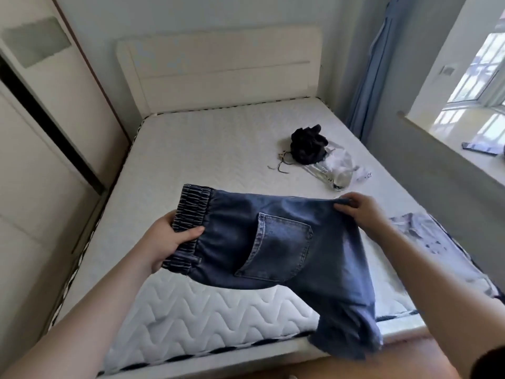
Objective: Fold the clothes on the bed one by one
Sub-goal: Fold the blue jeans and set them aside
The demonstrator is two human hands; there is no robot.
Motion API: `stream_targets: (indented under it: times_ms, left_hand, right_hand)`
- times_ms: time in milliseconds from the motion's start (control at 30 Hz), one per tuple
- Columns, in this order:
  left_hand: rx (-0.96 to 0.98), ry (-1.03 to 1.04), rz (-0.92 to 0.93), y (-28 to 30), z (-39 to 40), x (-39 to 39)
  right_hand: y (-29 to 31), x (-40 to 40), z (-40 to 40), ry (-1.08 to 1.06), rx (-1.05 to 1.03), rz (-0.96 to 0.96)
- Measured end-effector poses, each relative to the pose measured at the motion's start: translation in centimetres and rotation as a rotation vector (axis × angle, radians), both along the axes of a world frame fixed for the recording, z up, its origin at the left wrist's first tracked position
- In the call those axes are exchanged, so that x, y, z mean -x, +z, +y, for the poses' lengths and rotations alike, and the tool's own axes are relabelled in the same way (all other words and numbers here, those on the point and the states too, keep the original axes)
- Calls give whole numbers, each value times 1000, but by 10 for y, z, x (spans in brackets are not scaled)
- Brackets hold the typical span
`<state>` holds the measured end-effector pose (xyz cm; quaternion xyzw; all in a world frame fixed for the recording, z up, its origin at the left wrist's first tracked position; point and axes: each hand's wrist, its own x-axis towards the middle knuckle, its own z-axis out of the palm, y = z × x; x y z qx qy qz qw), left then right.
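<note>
Here the denim shorts [284,250] hang between the hands: left hand [166,242] grips the waistband, right hand [360,209] pinches the far edge.

Blue denim shorts [287,250] held flat above the bed [191,160], back pocket up. Black garment [308,144] and white garment [338,170] crumpled together far right.

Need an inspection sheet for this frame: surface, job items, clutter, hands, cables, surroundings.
Surface: bare quilted mattress, white headboard behind.
Job's things: denim shorts held up above the near edge; black garment crumpled atop white garment at far right; pale printed garment at right edge.
Clutter: loose cords beside the black garment.
Hands: left hand grips the elastic waistband; right hand pinches the opposite edge.
Cables: nothing seen.
Surroundings: wardrobe left, blue curtain and window sill right.
</note>
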<state>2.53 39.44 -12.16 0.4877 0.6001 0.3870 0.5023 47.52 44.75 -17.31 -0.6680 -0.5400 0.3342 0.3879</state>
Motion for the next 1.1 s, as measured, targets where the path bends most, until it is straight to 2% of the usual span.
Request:
stream_targets:
  times_ms: [200, 567, 900, 1100]
  left_hand:
    - [104, 177, 99, -59, -19, 34]
    - [319, 418, 46, -124, -68, 146]
    - [423, 490, 25, -223, -60, 290]
    - [470, 370, 215, -299, -45, 372]
  right_hand:
    - [-86, 59, 48, 147, 135, 57]
    - [-138, 209, 102, 477, 239, -87]
    - [-203, 362, 131, 566, 413, -243]
    - [-268, 458, 162, 678, 498, -403]
